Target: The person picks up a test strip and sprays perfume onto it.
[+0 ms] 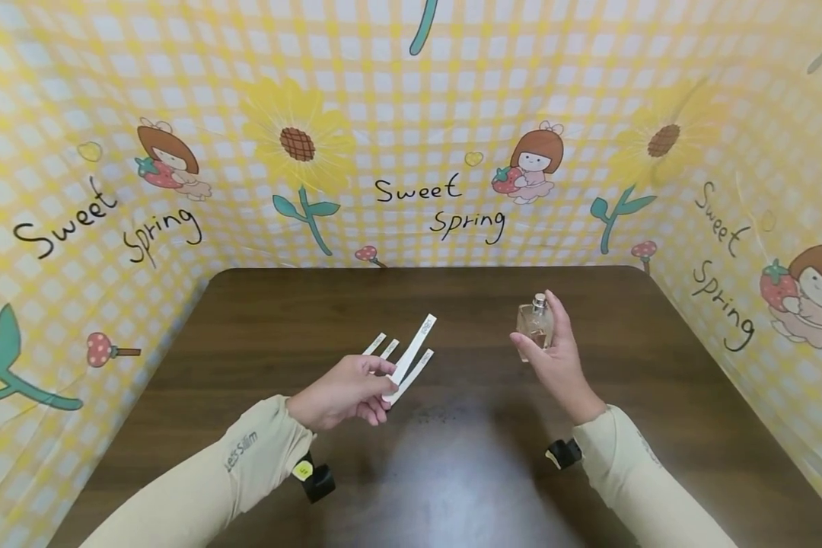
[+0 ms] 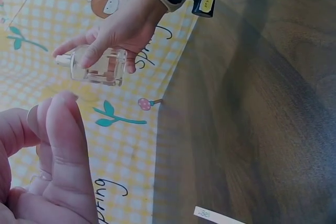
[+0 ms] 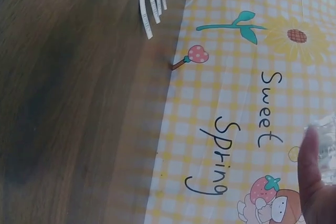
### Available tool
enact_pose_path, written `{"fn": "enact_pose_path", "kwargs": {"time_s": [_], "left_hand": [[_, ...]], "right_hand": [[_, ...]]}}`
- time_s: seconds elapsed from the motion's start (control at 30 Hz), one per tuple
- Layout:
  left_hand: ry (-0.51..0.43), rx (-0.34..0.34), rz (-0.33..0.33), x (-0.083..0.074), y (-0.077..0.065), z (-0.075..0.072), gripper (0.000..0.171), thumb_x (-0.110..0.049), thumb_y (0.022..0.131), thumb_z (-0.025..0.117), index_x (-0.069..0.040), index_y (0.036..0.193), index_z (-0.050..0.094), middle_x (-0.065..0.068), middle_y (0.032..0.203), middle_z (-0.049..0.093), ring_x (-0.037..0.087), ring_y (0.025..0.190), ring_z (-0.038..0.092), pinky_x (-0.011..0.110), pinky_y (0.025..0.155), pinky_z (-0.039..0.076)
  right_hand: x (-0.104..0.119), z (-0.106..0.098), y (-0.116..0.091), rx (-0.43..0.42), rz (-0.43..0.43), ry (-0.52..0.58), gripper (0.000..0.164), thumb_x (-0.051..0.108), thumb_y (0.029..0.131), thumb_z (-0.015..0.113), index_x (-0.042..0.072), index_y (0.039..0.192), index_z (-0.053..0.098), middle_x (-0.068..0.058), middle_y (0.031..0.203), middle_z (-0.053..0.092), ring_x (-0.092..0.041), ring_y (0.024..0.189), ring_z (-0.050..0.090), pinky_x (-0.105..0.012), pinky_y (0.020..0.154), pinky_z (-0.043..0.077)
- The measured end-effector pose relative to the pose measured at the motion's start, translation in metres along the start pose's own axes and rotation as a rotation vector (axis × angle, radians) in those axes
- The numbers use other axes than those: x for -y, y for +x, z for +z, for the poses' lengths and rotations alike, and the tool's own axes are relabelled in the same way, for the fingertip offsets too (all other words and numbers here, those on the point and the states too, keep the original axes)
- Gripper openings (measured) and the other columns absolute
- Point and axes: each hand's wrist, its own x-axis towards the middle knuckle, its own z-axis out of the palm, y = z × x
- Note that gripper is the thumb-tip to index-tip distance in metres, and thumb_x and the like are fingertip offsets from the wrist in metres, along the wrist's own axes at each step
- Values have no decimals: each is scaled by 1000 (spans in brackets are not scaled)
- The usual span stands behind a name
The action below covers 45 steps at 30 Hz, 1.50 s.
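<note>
In the head view my left hand (image 1: 345, 390) pinches a white paper test strip (image 1: 418, 342) with small writing at its tip, raised and slanting away to the right. Several similar strips (image 1: 416, 373) lie on the table beneath and beside that hand, partly covered by it. Three of them (image 3: 149, 3) appear at the top of the right wrist view. My right hand (image 1: 563, 364) grips a clear glass perfume bottle (image 1: 536, 326) upright above the table, thumb in front and index finger beside the silver-coloured neck. The left wrist view shows the bottle (image 2: 102, 66) held apart from my left fingertips (image 2: 65, 129).
A dark brown wooden table (image 1: 452, 472) spreads under both hands. Yellow checked cloth (image 1: 411, 137) with sunflowers and "Sweet Spring" lettering walls off its back and sides. Black wrist cameras (image 1: 318, 481) sit on both cuffs.
</note>
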Motion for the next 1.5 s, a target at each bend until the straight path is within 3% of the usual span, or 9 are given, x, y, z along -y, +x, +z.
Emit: {"fn": "enact_pose_path", "kwargs": {"time_s": [0.2, 0.37, 0.67, 0.97, 1.13, 1.33, 1.5], "left_hand": [[-15, 7, 12, -2, -1, -1, 37, 0, 87, 54, 13, 120, 46, 6, 62, 56, 8, 48, 56, 19, 48, 50], [-6, 1, 21, -4, -3, -2, 38, 1, 85, 55, 12, 119, 45, 5, 62, 57, 8, 48, 56, 20, 49, 51], [30, -14, 18, -12, -2, -7, 34, 0, 86, 56, 11, 117, 47, 7, 64, 59, 9, 49, 57, 21, 50, 52], [46, -24, 9, -7, -1, -9, 28, 2, 85, 56, 9, 112, 51, 8, 64, 59, 10, 49, 57, 22, 50, 52], [64, -21, 9, -7, 0, -9, 27, 1, 85, 56, 9, 111, 52, 8, 64, 59, 10, 50, 57, 22, 51, 52], [67, -14, -15, -9, -2, -10, 27, 1, 86, 57, 8, 111, 51, 9, 64, 59, 11, 51, 59, 23, 52, 53], [61, 3, -20, -8, -3, -9, 26, 1, 85, 56, 8, 110, 50, 8, 64, 59, 10, 51, 58, 22, 51, 52]], "right_hand": [[4, 7, 3, 11, -50, -134, 67, -10, 78, 71, -3, 137, 41, -22, 117, 48, -14, 93, 49, -12, 67, 47], [5, 15, 3, 52, -93, -214, 62, -7, 76, 74, 0, 132, 49, -17, 99, 51, -22, 84, 53, -16, 61, 50], [13, 21, 9, 68, -248, -325, 56, -2, 71, 74, 6, 124, 57, -15, 94, 58, -23, 73, 57, -23, 51, 52], [14, 12, 11, 101, -229, -449, 53, 2, 70, 71, 11, 120, 59, -8, 90, 59, -17, 69, 54, -28, 53, 51], [12, 7, 13, 125, -305, -556, 52, 5, 68, 68, 14, 119, 59, -5, 84, 54, -13, 60, 45, -31, 51, 42], [17, 8, 15, 147, -384, -566, 57, 5, 67, 66, 14, 123, 60, -4, 81, 50, -10, 59, 43, -29, 48, 42], [19, 8, 17, 106, -448, -587, 54, 6, 64, 65, 14, 118, 60, -5, 80, 50, -11, 58, 44, -29, 45, 39]]}}
